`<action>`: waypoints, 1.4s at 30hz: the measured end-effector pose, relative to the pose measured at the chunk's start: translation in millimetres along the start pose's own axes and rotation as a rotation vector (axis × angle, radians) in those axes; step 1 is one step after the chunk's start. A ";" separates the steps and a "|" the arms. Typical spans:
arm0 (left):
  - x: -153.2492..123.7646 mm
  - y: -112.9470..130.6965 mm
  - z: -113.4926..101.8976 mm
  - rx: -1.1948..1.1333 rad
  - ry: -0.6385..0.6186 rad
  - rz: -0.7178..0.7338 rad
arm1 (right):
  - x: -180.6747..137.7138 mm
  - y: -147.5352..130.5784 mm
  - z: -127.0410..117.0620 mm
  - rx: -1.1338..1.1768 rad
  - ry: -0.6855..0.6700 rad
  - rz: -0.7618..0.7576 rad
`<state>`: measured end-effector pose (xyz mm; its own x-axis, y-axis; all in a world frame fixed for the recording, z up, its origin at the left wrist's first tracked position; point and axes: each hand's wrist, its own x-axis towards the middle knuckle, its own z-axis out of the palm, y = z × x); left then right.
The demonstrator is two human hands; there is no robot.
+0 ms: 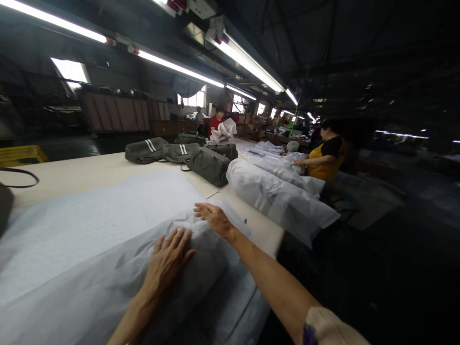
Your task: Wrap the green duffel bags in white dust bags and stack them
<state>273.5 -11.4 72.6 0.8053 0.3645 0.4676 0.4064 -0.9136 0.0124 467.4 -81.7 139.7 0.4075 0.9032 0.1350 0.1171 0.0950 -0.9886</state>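
Observation:
A large translucent white plastic sheet (108, 201) covers the near part of the pale table and is folded up over a bulky form close to me. What lies inside the wrapped bundle (118, 273) is hidden, though it looks greyish through the plastic. My left hand (170, 254) rests flat on top of the bundle with its fingers spread. Farther right, my right hand (213, 218) is at the bundle's far end, fingers stretched to the left over the plastic. A thin pale tool (212, 194) lies on the table just beyond that hand.
Several dark grey-green bags (208, 165), some with white stripes, sit at the table's far side. Plastic-wrapped bundles (273, 191) lie along the right edge, where a co-worker in a yellow apron (321, 160) stands. Another person in red (216, 122) is behind the bags. A yellow crate (21, 154) is at left.

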 end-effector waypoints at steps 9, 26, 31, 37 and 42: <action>2.0 -5.8 1.1 0.037 -0.012 0.028 | -106.8 67.9 -160.6 0.116 0.521 0.238; -12.9 -39.6 1.0 0.064 -0.035 0.073 | -61.1 131.7 -249.5 0.186 0.066 0.343; -15.7 -38.5 -8.1 0.101 -0.066 0.062 | -13.6 161.5 -261.1 0.066 0.190 0.361; -16.7 -14.6 -13.3 0.082 -0.084 -0.230 | 41.2 200.0 -230.4 -0.110 0.158 0.474; -3.0 16.6 -23.9 -0.056 -0.143 -0.413 | 55.6 210.7 -222.9 -0.230 0.043 0.522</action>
<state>267.5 -32.0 92.5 0.6337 0.7187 0.2861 0.6857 -0.6931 0.2222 716.7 -104.8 -46.1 0.5002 0.7874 -0.3602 0.0823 -0.4574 -0.8855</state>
